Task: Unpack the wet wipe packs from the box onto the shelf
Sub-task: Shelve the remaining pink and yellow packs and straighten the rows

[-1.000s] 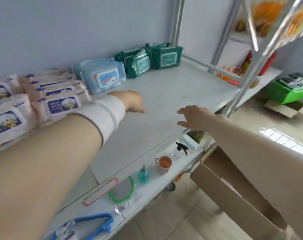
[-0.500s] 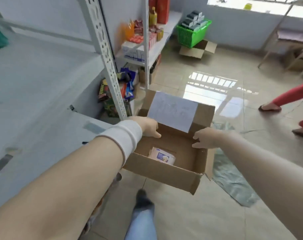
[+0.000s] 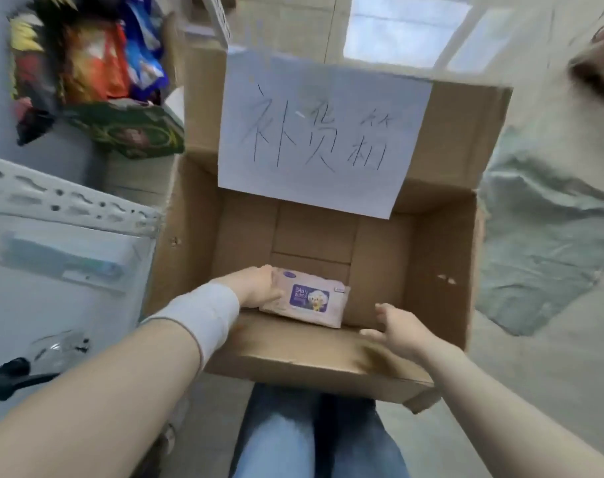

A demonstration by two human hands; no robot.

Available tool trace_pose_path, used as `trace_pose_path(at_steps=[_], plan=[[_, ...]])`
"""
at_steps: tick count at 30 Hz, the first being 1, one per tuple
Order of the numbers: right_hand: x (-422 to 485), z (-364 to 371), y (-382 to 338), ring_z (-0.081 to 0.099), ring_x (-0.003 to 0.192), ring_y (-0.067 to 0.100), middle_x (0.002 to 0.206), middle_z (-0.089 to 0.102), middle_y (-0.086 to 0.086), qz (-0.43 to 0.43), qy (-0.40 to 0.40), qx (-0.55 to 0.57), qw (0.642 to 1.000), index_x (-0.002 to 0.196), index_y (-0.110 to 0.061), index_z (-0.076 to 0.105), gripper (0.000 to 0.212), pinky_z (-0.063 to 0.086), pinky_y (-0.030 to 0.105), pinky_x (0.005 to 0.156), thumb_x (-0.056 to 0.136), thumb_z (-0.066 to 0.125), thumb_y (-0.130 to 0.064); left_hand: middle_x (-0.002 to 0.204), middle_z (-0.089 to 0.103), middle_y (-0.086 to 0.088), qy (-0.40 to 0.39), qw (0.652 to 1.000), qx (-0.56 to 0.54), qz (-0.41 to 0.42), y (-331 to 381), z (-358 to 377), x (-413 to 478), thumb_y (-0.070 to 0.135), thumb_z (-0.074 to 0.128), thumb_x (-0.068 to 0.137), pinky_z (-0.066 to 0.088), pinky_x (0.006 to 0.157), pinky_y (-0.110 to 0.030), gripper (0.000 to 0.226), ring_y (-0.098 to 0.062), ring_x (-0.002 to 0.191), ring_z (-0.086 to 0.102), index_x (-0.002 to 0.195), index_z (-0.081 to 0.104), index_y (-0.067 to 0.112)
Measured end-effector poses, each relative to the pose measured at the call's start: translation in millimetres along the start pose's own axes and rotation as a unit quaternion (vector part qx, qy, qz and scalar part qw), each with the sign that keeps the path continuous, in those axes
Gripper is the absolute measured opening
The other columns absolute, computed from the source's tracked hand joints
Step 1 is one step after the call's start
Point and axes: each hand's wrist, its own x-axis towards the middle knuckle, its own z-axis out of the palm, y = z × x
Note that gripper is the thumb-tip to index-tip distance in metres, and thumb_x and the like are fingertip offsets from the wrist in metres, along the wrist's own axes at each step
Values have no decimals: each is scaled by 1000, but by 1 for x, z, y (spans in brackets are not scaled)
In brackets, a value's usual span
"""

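In the open brown cardboard box (image 3: 431, 270), the left hand (image 3: 259, 288) seemingly clasps the pale pink wet wipe pack (image 3: 307, 298); the right hand (image 3: 393, 326) hovers empty, fingers (image 3: 382, 309) spread. Gripping both ends should lift it cleanly.

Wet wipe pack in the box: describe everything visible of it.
The wet wipe pack is a soft, pale pink pouch with a purple front label reading BABY WIPES beside a white cartoon animal. It is the only pack seen in the cardboard box, near its close wall, label up and slightly tilted. The left hand grips its left end; the right hand is open and apart from it.
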Motion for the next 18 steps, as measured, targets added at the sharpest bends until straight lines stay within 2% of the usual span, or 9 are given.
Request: trace_pose_path(at_steps=[2, 4, 5, 6, 9, 11, 13, 15, 18], plan=[[63, 12, 0, 47, 126, 26, 135, 51, 13, 31, 11, 80, 996, 136, -2, 39, 73, 38, 29, 100, 83, 63, -46, 145, 42, -15, 23, 998, -45, -32, -14, 8, 63, 42, 42, 96, 35, 106, -35, 59, -30, 131, 43, 142, 33, 6], [109, 28, 0, 60, 87, 22, 88, 62, 6, 57, -1, 143, 988, 92, -7, 60, 44, 44, 29, 71, 77, 69, -49, 148, 39, -15, 31, 993, -99, -63, -25, 18, 108, 46, 36, 97, 31, 109, -34, 61, -30, 135, 38, 143, 35, 6], [125, 36, -1, 56, 69, 15, 72, 57, -1, 62, -12, 185, 981, 77, -13, 58, 37, 41, 24, 57, 75, 71, -47, 150, 36, -13, 31, 989, -127, -76, -28, 23, 124, 48, 32, 97, 29, 110, -34, 61, -29, 137, 36, 144, 34, 9], [137, 44, -2, 52, 63, 8, 69, 56, -6, 58, -27, 232, 971, 77, -17, 59, 30, 37, 20, 52, 74, 74, -43, 151, 35, -11, 30, 983, -156, -86, -30, 27, 136, 49, 30, 97, 27, 111, -34, 61, -28, 138, 34, 145, 33, 12], [157, 66, -4, 60, 79, 8, 89, 64, -8, 33, -33, 340, 939, 102, -25, 62, 34, 44, 16, 62, 72, 78, -31, 147, 40, -8, 34, 957, -263, -117, -32, 40, 158, 52, 27, 97, 30, 108, -36, 59, -28, 134, 39, 143, 36, 16], [162, 73, -4, 62, 86, 11, 93, 65, -7, 39, -8, 398, 917, 99, -24, 59, 35, 47, 20, 72, 71, 80, -27, 139, 48, -9, 46, 923, -357, -136, -32, 45, 164, 51, 27, 97, 38, 101, -36, 57, -28, 126, 47, 138, 42, 14], [164, 73, -3, 62, 79, 6, 86, 66, -10, 39, -32, 447, 893, 93, -25, 60, 25, 48, 15, 67, 74, 77, -23, 131, 54, -10, 48, 888, -430, -154, -34, 46, 166, 52, 26, 97, 44, 97, -33, 57, -27, 119, 53, 133, 46, 12], [163, 69, -2, 64, 79, 5, 88, 69, -8, 31, -72, 471, 879, 101, -20, 64, 25, 49, 11, 63, 78, 74, -22, 128, 57, -12, 46, 863, -475, -165, -36, 45, 163, 52, 24, 97, 45, 100, -35, 59, -27, 117, 55, 130, 48, 9], [162, 56, 4, 68, 93, 18, 102, 72, 5, 30, -62, 525, 848, 112, -9, 65, 36, 53, 26, 86, 78, 73, -17, 130, 56, -13, 42, 841, -511, -172, -40, 42, 162, 51, 22, 98, 42, 103, -39, 60, -27, 119, 54, 132, 46, 8]])
